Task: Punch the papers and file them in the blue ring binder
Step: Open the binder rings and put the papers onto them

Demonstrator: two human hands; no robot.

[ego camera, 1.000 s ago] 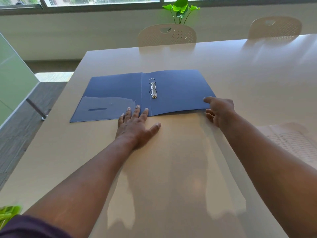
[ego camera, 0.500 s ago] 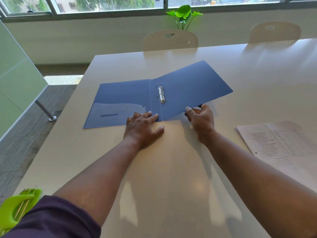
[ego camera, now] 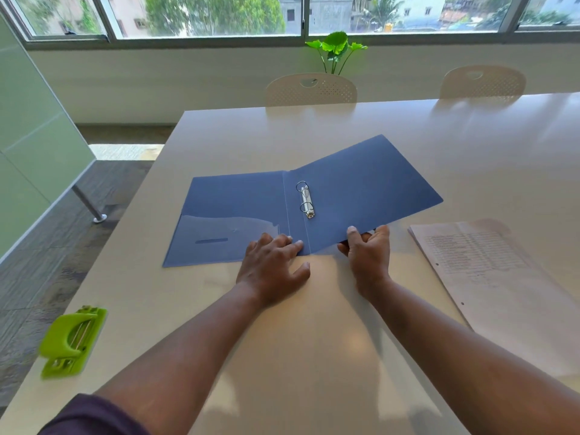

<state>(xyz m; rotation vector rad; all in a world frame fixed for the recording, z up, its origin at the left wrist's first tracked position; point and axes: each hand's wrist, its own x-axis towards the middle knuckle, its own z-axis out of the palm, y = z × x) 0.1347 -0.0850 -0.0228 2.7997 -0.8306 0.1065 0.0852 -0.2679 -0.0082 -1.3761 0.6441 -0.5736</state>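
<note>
The blue ring binder (ego camera: 238, 211) lies open on the white table (ego camera: 314, 356), its metal rings (ego camera: 305, 199) shut near the spine. My left hand (ego camera: 271, 268) lies flat, fingertips pressing the binder's near edge by the spine. My right hand (ego camera: 367, 252) grips the near edge of the right cover, thumb on top, and that cover is lifted off the table at a slant. A stack of printed papers (ego camera: 483, 268) with punched holes along its left edge lies to the right. The green hole punch (ego camera: 72, 340) sits at the table's near left edge.
Two white chairs (ego camera: 311, 89) (ego camera: 483, 81) stand at the table's far side, with a green plant (ego camera: 334, 50) behind the left one. A glass partition (ego camera: 28, 146) and its metal post (ego camera: 89, 204) stand to the left, off the table.
My right hand went from the right cover's outer corner to its near edge, gripped it and lifted the cover. The view tilted, bringing the papers and the punch into sight.
</note>
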